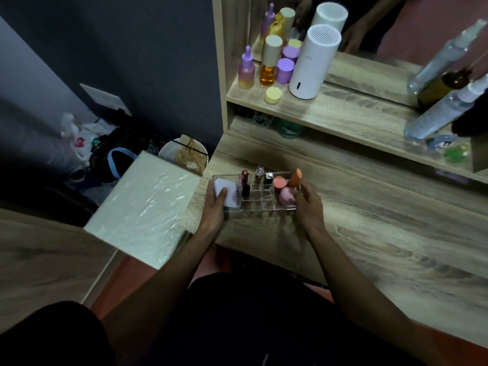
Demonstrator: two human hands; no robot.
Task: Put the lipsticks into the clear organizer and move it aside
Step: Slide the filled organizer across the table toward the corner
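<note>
Gripping clear organizer [260,198], fingers [220,194] at both ends

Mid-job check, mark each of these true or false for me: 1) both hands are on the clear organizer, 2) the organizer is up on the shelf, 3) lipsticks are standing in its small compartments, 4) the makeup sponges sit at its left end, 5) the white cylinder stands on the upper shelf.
1) True. The left hand grips the left end of the clear organizer and the right hand its right end.
2) False. It is at the desk top, near the desk's left edge.
3) True. Lipsticks stand upright in the middle cells.
4) False. The makeup sponges fill the right end; a white packet is on the left.
5) True. The white cylinder stands on the upper shelf.
</note>
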